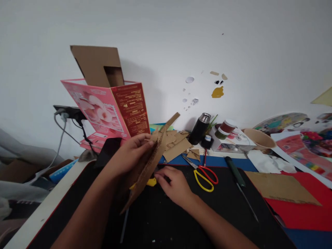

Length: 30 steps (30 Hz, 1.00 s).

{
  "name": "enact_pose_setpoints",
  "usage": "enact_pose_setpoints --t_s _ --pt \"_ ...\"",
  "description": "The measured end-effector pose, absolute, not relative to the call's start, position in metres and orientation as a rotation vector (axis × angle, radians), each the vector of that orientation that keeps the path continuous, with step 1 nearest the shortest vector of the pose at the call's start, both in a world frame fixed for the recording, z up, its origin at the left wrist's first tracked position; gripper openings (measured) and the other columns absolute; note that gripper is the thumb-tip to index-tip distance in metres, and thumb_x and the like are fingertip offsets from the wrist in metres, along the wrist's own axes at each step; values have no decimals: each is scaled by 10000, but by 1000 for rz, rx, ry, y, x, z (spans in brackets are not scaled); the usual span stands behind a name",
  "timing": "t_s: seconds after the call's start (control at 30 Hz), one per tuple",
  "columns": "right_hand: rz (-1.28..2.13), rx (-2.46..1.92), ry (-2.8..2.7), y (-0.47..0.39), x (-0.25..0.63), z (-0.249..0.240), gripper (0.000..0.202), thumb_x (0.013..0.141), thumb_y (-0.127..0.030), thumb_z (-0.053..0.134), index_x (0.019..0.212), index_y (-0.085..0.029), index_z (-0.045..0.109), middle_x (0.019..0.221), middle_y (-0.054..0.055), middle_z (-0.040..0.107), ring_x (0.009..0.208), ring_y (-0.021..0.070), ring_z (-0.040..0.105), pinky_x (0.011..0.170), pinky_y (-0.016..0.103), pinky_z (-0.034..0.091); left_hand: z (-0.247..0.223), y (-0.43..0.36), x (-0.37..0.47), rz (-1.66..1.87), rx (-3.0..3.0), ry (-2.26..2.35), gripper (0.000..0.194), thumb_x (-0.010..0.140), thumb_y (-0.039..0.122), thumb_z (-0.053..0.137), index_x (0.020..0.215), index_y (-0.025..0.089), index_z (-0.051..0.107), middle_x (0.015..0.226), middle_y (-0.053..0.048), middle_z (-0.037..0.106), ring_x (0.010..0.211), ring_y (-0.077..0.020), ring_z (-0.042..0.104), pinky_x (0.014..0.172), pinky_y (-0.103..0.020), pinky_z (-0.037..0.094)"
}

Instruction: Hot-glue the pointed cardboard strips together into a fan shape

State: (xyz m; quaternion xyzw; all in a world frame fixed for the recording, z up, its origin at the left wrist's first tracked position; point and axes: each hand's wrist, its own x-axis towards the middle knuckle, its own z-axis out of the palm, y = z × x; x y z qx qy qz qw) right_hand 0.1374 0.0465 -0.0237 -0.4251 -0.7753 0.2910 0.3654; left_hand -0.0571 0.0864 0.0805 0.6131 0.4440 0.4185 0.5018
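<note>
My left hand (133,152) grips a torn strip of brown cardboard (147,169) by its upper part, thumb in front. The strip is tilted, its lower end toward me over the black mat (181,214). To its right, my right hand (173,183) is low over the mat with fingers curled together; what they hold, if anything, is hidden. Beside those fingertips, a yellow piece (151,182) of some tool shows from behind the cardboard, mostly covered. Cut cardboard scraps (177,145) lie in a heap beyond both hands.
Scissors (204,176) with red and yellow handles lie right of my right hand, then a green-handled screwdriver-like tool (235,173). A pink and red box (103,110) stands at the left. Behind are a black thermos (199,129), paint jars (225,128) and a cardboard sheet (280,186).
</note>
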Motion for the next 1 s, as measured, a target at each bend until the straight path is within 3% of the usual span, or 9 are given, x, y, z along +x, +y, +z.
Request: enact_pose_setpoints --t_s 0.2,0.33,0.4,0.5,0.67,0.83,1.0 --pt "1175 -1093 -1371 58 170 -26 349 969 -518 578 875 -191 657 678 0 640 619 157 613 617 277 486 53 93 -21 823 1767 1194 255 913 410 567 1008 191 657 877 -45 754 839 -243 712 748 -338 518" --pt "1229 -1040 -1211 61 186 -32 447 951 -609 563 1045 -186 670 748 14 654 613 158 621 577 272 461 41 92 -7 708 1885 1369 203 932 349 522 1027 196 615 789 -38 744 728 -240 697 678 -330 469" --pt "1267 -1020 -1229 60 189 -34 456 943 -611 574 1122 -201 666 824 29 674 660 169 645 601 281 477 36 90 -2 643 1912 1387 205 936 344 515 1058 201 596 795 -41 749 734 -250 701 670 -332 456" --pt "1219 -1022 -1253 60 190 -37 392 936 -593 598 1016 -216 675 803 16 650 717 178 625 629 280 486 32 87 5 516 1897 1346 220 942 356 511 1098 214 573 805 -34 759 742 -254 706 653 -328 450" --pt "1242 -1148 -1159 62 190 -39 386 909 -594 634 899 -209 643 671 -24 577 559 142 553 496 247 424 28 85 12 507 1852 1309 240 951 358 506 1140 222 564 861 -43 779 761 -253 712 695 -348 488" --pt "1280 -1148 -1171 59 188 -40 377 899 -576 657 867 -205 597 615 -45 561 498 115 544 458 220 409 23 89 13 588 1940 1404 207 960 374 500 1021 228 634 969 -50 761 892 -257 698 792 -363 475" --pt "1332 -1122 -1131 57 186 -39 390 887 -581 662 894 -195 607 655 -37 595 496 103 567 441 205 416 22 89 12 603 2022 1500 217 953 387 520 937 228 667 889 -31 745 810 -239 672 718 -341 435"
